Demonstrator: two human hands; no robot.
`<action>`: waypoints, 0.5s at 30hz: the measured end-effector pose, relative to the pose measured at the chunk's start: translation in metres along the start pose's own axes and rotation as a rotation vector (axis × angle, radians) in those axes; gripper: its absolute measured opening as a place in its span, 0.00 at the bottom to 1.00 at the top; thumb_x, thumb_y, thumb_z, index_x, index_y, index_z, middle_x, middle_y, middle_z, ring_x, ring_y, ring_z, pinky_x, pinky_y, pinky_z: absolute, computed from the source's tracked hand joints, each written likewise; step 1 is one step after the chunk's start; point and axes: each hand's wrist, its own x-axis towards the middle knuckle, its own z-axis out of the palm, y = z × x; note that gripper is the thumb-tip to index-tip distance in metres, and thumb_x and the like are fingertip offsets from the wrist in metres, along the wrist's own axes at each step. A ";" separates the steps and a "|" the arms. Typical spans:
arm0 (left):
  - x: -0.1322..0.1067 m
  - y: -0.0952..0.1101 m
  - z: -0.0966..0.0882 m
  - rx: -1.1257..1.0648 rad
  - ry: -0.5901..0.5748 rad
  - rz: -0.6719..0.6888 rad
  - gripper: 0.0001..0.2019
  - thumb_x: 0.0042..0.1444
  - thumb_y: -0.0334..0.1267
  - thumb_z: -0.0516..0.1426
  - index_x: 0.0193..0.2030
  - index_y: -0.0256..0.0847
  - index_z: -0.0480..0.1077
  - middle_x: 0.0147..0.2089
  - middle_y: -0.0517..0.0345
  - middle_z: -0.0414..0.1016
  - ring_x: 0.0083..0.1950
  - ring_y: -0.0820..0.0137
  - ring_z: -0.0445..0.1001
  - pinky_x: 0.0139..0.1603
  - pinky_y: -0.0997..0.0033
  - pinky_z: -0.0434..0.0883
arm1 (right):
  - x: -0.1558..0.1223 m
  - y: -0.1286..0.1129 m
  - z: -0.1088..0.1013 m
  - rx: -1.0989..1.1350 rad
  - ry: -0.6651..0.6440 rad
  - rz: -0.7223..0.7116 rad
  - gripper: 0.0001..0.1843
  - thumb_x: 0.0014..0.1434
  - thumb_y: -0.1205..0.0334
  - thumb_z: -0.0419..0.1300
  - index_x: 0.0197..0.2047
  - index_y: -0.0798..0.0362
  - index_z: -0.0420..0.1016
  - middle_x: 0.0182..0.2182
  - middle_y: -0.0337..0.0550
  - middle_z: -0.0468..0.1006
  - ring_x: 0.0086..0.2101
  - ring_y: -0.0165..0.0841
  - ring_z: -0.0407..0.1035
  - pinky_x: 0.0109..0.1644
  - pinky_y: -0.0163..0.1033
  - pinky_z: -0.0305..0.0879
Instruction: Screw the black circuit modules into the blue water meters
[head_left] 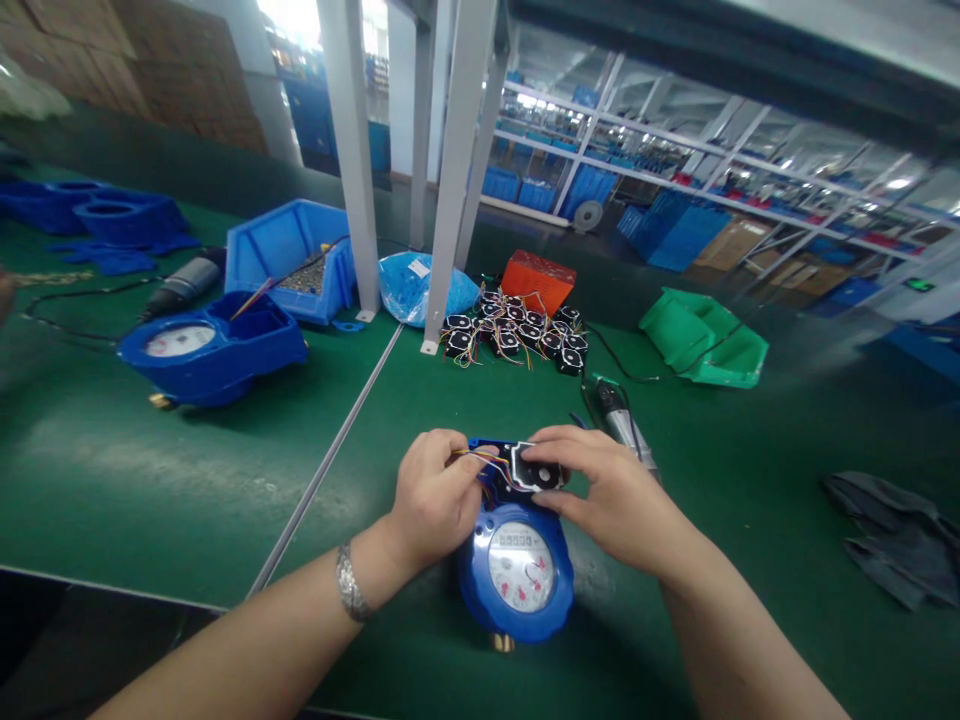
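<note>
Two bare hands show in the head view, working over one blue meter [559,590] that rests on the smooth green table [712,480] between the forearms. The left hand [439,495] is closed, pinching several thin coloured wires [495,462]; one silvery, patterned bracelet [349,583] circles its wrist. The right hand [611,490] grips one squarish black module [546,472] by its edges, thumb nearer the dial. This module is at the meter's rear compartment; whether it is seated cannot be told. The meter has one round dial [520,567] and one visible brass fitting [503,643].

A second meter [225,370], its blue body glossy, stands to the left. Over a dozen wired black modules [517,340], too jumbled to count exactly, lie beside one orange bin [544,280]. Around them are one blue bin [244,260] of small parts, one crinkled plastic bag [409,290], green bins [712,345], two cylindrical power drivers [191,280] and one rumpled dark cloth [892,530].
</note>
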 end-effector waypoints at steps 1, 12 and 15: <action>0.000 0.000 0.000 0.005 0.002 -0.002 0.10 0.51 0.25 0.48 0.29 0.34 0.71 0.29 0.53 0.61 0.31 0.71 0.61 0.29 0.72 0.64 | 0.000 0.000 0.001 -0.005 -0.002 -0.002 0.19 0.42 0.69 0.64 0.40 0.48 0.72 0.42 0.38 0.69 0.42 0.29 0.65 0.45 0.36 0.63; -0.002 -0.002 0.000 -0.039 -0.016 -0.023 0.09 0.49 0.25 0.49 0.28 0.34 0.70 0.30 0.52 0.62 0.33 0.70 0.62 0.31 0.71 0.65 | 0.006 0.002 0.004 0.029 -0.087 0.053 0.17 0.44 0.67 0.64 0.40 0.47 0.71 0.41 0.34 0.69 0.42 0.26 0.64 0.47 0.34 0.61; -0.002 -0.003 0.000 -0.067 -0.011 -0.030 0.09 0.48 0.24 0.49 0.27 0.34 0.69 0.31 0.53 0.62 0.33 0.70 0.63 0.31 0.71 0.65 | 0.009 0.001 0.002 0.030 -0.101 0.030 0.16 0.44 0.68 0.64 0.39 0.48 0.71 0.40 0.34 0.69 0.41 0.25 0.64 0.46 0.33 0.61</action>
